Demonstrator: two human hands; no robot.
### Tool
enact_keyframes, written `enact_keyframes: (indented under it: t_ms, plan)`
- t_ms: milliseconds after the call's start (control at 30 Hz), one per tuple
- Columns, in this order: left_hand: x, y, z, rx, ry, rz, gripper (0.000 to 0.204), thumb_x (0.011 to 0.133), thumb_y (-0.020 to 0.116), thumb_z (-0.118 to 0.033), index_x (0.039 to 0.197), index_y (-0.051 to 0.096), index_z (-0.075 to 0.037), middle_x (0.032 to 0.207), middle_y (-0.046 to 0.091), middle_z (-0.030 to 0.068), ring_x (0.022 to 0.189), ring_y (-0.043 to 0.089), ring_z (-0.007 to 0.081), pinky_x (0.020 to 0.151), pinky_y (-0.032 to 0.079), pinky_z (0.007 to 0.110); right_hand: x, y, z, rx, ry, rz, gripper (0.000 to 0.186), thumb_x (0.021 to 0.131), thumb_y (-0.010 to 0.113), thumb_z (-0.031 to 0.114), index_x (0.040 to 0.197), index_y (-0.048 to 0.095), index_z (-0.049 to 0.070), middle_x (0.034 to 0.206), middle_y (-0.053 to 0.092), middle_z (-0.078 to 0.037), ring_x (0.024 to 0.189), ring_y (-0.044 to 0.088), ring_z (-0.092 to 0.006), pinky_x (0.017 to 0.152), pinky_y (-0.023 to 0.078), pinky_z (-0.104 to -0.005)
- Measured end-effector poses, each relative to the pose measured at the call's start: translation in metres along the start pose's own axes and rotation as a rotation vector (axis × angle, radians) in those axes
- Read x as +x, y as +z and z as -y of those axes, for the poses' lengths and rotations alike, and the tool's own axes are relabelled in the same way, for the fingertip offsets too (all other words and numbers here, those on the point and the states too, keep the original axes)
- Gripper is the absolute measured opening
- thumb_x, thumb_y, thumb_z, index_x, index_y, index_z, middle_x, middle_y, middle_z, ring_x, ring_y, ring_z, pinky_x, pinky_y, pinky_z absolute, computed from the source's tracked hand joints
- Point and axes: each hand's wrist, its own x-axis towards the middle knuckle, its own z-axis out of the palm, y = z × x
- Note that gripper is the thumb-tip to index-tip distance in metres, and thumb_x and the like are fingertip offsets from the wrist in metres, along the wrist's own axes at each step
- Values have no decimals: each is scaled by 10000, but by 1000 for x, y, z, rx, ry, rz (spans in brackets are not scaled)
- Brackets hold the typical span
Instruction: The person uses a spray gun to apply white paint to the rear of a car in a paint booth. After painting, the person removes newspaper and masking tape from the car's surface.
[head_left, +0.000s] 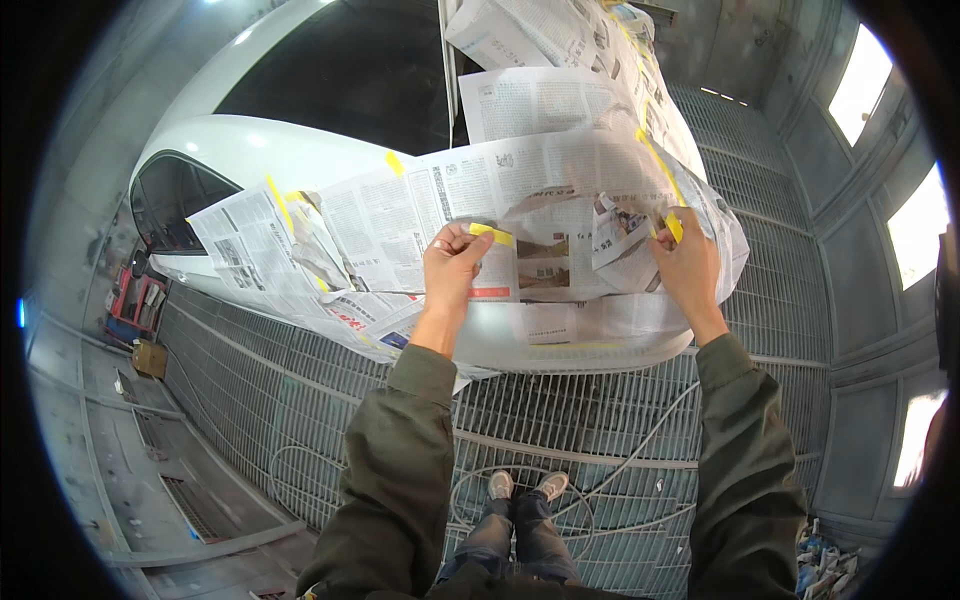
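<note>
A white car (290, 140) stands before me, much of its near end covered with newspaper sheets (400, 215) fixed by yellow masking tape (280, 203). My left hand (455, 262) pinches a short strip of yellow masking tape (492, 235) between thumb and fingers, over the middle of the paper. Over the paper's right part, my right hand (690, 262) is closed on another piece of yellow masking tape (674, 228). Between the hands the newspaper bulges and shows a torn or folded patch (617, 228). Bare white bodywork (490, 335) shows below the sheets.
Metal grating (600, 410) forms the floor, with a pale hose (640, 448) looped across it near my shoes (525, 485). At the left stand a red rack (135, 300) and a cardboard box (150, 358). Grey wall panels (860, 330) with bright windows rise on the right.
</note>
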Motion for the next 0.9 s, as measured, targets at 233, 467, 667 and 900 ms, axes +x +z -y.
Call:
enact_keyframes:
  t_ms: [233, 467, 667, 900]
  plan:
    - [26, 13, 34, 641, 487, -221, 305, 745, 831, -10, 925, 586, -41, 638, 515, -20, 562, 414, 55, 531, 363, 227, -1, 0, 7, 17, 42, 11, 416, 794, 744, 128, 1164, 558, 92, 819, 723, -51, 759, 712, -273, 660, 527, -387]
    - [28, 19, 14, 946, 581, -283, 470, 611, 929, -159, 885, 563, -53, 815, 518, 47, 687, 516, 171, 623, 463, 330, -4, -19, 1, 114, 18, -54, 450, 774, 782, 144, 1160, 562, 75, 893, 698, -61, 733, 689, -232, 656, 517, -352]
    - [37, 15, -8, 1089, 524, -353, 548, 556, 958, -245, 835, 527, -52, 832, 550, 59, 696, 547, 205, 641, 482, 352, -48, -48, -8, 377, 142, -231, 339, 810, 782, 131, 1085, 606, 40, 894, 619, 43, 693, 436, -49, 635, 413, -219]
    - [57, -18, -35, 892, 371, -277, 402, 684, 897, -270, 746, 574, -39, 609, 589, 53, 560, 560, 197, 563, 466, 365, -150, -61, 3, 782, 266, -183, 283, 969, 647, 205, 1191, 619, 31, 810, 630, 18, 579, 428, -16, 515, 341, -178]
